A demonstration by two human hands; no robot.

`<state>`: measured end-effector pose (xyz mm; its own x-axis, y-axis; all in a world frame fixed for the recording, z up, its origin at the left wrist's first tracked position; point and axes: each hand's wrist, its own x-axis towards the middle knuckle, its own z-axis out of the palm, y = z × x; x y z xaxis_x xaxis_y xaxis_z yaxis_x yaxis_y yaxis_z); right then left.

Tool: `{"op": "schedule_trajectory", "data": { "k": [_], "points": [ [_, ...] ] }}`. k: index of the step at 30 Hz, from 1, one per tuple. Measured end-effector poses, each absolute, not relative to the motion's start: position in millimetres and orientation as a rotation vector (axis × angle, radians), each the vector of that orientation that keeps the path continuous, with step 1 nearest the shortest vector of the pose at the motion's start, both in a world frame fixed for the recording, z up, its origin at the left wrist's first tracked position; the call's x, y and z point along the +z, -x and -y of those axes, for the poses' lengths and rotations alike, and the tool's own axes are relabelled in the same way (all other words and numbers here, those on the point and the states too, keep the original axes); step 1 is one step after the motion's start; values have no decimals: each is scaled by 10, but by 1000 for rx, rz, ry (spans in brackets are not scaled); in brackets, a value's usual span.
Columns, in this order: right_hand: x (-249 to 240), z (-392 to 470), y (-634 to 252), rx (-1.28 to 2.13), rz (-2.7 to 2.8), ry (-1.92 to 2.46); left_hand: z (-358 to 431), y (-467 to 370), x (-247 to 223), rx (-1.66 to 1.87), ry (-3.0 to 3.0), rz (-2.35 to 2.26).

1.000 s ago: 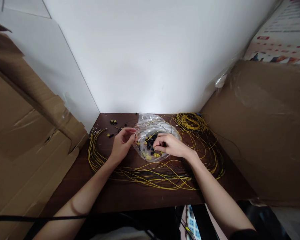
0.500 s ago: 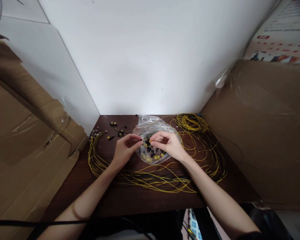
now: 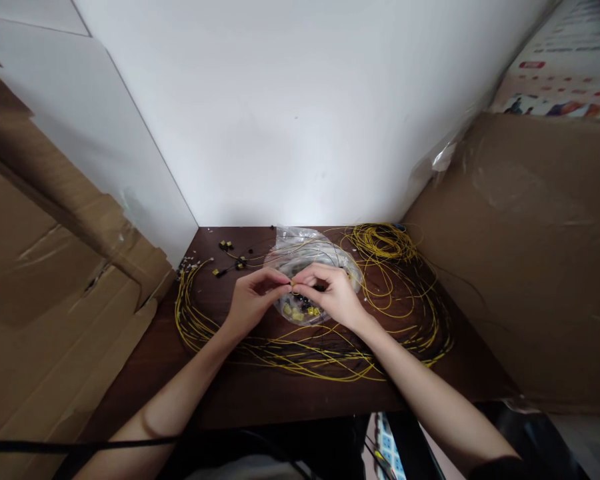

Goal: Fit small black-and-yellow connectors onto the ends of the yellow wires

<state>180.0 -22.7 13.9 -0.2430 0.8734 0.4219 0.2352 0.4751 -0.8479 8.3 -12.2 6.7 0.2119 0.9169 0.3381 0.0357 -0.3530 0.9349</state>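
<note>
Above a clear plastic bag (image 3: pixel 307 237), my two hands meet fingertip to fingertip. My right hand (image 3: pixel 334 295) pinches a small yellow part (image 3: pixel 293 285) between thumb and forefinger. Also pinched closed, my left hand (image 3: pixel 254 297) touches it from the other side; the small black piece at its fingertips is mostly hidden. Loose yellow pieces (image 3: pixel 297 315) and black ones lie on the bag below. Thin yellow and black wires (image 3: pixel 320 370) run in a wide loop around the bag and under both forearms.
A coil of yellow wire (image 3: pixel 383 243) lies at the back right of the brown table (image 3: pixel 260 407). Several black-and-yellow connectors (image 3: pixel 241 263) sit at the back left, near small white bits (image 3: pixel 190 259). Cardboard (image 3: pixel 45 280) on the left, a cardboard box (image 3: pixel 540 253) on the right and a white wall border the table.
My hands have come together; the gap between their fingertips has closed. The yellow part has moved left with my right hand to meet my left fingertips. The view has shifted slightly.
</note>
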Motion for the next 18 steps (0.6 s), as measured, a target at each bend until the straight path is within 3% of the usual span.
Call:
{"op": "schedule_trajectory", "data": {
  "k": [18],
  "points": [
    [103, 198, -1827, 907, 1757, 873, 90, -43, 50, 1238, -1833, -805]
  ]
}}
